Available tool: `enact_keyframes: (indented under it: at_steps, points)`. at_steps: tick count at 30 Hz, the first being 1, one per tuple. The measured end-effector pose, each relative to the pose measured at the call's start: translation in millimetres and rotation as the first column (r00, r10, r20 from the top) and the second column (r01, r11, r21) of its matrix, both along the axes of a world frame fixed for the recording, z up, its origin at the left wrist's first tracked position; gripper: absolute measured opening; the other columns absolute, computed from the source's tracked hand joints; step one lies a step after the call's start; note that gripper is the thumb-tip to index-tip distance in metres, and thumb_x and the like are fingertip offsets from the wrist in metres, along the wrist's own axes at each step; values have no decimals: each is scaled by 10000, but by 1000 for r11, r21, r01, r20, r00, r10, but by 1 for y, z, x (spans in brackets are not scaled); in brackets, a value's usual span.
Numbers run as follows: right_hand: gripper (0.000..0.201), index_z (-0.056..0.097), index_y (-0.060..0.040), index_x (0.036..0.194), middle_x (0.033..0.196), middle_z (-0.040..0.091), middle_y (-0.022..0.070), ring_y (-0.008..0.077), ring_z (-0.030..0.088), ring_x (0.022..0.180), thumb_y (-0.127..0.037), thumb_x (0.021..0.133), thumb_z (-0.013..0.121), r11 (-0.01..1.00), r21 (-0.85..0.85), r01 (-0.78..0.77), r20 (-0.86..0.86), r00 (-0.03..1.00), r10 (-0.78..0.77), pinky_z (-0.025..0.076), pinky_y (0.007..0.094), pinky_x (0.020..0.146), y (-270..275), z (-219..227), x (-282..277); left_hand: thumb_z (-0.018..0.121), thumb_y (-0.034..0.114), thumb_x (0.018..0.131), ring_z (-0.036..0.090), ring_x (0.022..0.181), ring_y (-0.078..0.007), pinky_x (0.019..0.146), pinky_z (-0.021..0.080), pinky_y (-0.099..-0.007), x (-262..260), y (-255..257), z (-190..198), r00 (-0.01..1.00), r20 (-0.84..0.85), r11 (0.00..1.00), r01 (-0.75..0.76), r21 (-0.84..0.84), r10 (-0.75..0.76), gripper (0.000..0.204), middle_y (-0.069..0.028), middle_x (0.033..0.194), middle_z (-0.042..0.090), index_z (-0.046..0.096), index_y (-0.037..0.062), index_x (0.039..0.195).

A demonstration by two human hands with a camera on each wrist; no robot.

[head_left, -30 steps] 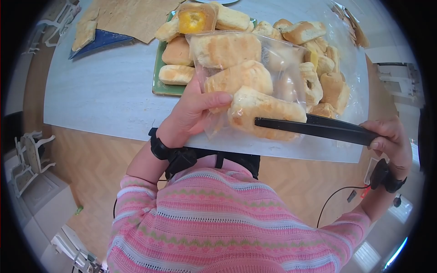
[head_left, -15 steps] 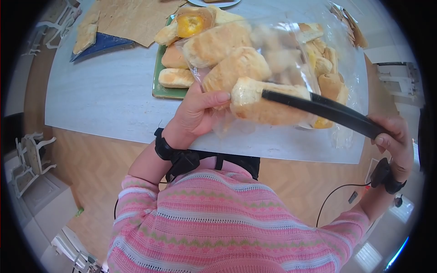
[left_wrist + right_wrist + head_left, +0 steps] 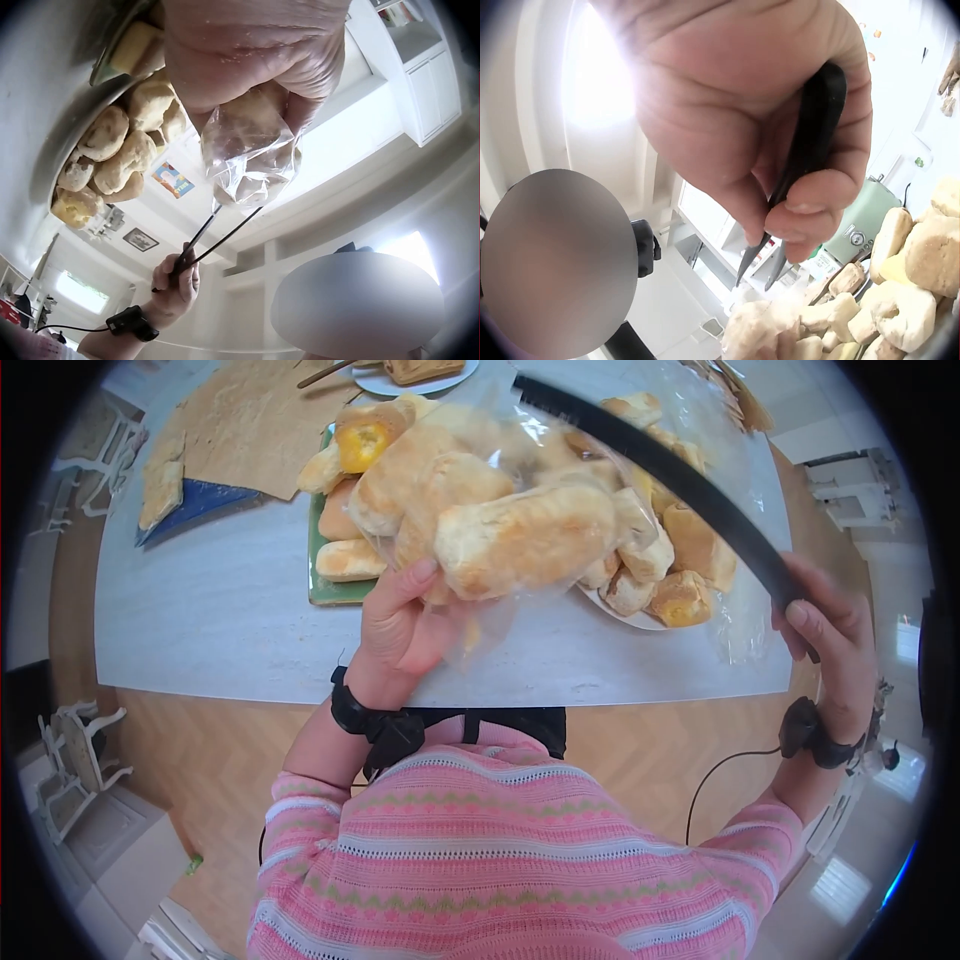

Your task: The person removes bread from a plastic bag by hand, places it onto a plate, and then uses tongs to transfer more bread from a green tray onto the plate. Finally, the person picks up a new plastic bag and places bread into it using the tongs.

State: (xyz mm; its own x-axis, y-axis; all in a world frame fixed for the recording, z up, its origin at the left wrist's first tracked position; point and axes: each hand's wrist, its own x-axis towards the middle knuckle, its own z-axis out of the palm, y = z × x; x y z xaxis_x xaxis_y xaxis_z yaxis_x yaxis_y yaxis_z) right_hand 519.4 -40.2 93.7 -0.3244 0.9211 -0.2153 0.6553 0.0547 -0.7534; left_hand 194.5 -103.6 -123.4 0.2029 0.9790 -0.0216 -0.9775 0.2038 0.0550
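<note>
My left hand [image 3: 400, 630] pinches a clear plastic bag [image 3: 490, 625] between thumb and fingers, low on its near side. Several pale, golden-crusted bread rolls [image 3: 530, 540] fill the bag, which is held above the table. My right hand [image 3: 830, 625] grips black tongs [image 3: 690, 490] by the handle end. They reach over the bag toward the far side, tips [image 3: 525, 385] past the rolls. In the right wrist view, the two arms of the tongs [image 3: 754, 262] stand slightly apart, nothing between them.
A green tray [image 3: 318, 588] with rolls and a yellow-topped bun [image 3: 362, 442] lies behind the bag at left. At right, a white plate [image 3: 645, 622] carries piled bread. Brown paper [image 3: 260, 430], a blue object [image 3: 205, 508] and a small plate [image 3: 445, 382] are farther back.
The tongs have swung up and away from the nearest bagged roll, their tips now toward the far side. The bag has shifted left and its rolls bunch together. The head view has shifted slightly.
</note>
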Motion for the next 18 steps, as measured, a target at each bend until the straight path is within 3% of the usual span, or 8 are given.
enact_keyframes:
  at_steps: [3, 5, 10, 13, 15, 18]
  points:
    - [416, 574, 28, 1280, 782, 616, 39, 34, 466, 554, -164, 913, 623, 990, 90, 110, -60, 993, -105, 336, 179, 489, 0, -11, 13, 636, 103, 846, 409, 1335, -334, 1121, 325, -495, 0, 0, 2, 998, -47, 999, -36, 4, 36, 727, -155, 1461, 400, 263, 42, 1467]
    - [407, 556, 17, 1305, 813, 624, 39, 41, 471, 563, -156, 937, 592, 950, 156, 269, -220, 948, -232, 345, 178, 502, 4, -22, 28, 645, 104, 836, 415, 1330, -334, 1121, 323, -496, -1, -1, 3, 997, -71, 999, -40, -16, 39, 733, -157, 1450, 415, 271, 35, 1463]
    - [425, 508, 5, 1352, 899, 634, 36, 47, 512, 626, -158, 963, 562, 859, 182, 479, -223, 871, -438, 399, 185, 543, 14, -79, 86, 663, 103, 817, 430, 1315, -331, 1124, 318, -493, -5, -3, -1, 993, -109, 998, -51, -45, 46, 724, -166, 1418, 453, 309, 10, 1442]
    - [422, 511, 0, 1350, 875, 640, 33, 58, 544, 626, -141, 955, 553, 805, 191, 561, -214, 825, -524, 435, 210, 544, 13, -120, 112, 674, 103, 807, 453, 1298, -322, 1122, 328, -479, -7, -4, -12, 999, -16, 998, -52, -21, 52, 696, -169, 1394, 480, 354, -1, 1417]
    - [435, 509, 0, 1352, 825, 645, 39, 73, 566, 604, -132, 940, 548, 740, 362, 567, 139, 752, -645, 459, 233, 536, 12, -143, 117, 679, 102, 801, 481, 1274, -310, 1120, 337, -461, -8, -6, -16, 997, -7, 997, -75, -11, 75, 674, -164, 1373, 505, 386, -13, 1397]
    - [442, 506, 0, 1353, 789, 645, 51, 89, 584, 586, -125, 930, 540, 737, 371, 565, 123, 756, -642, 475, 250, 531, 10, -181, 125, 681, 103, 799, 500, 1255, -303, 1113, 349, -450, -7, -7, -13, 997, -34, 997, -75, -28, 74, 659, -156, 1357, 523, 404, -16, 1385]
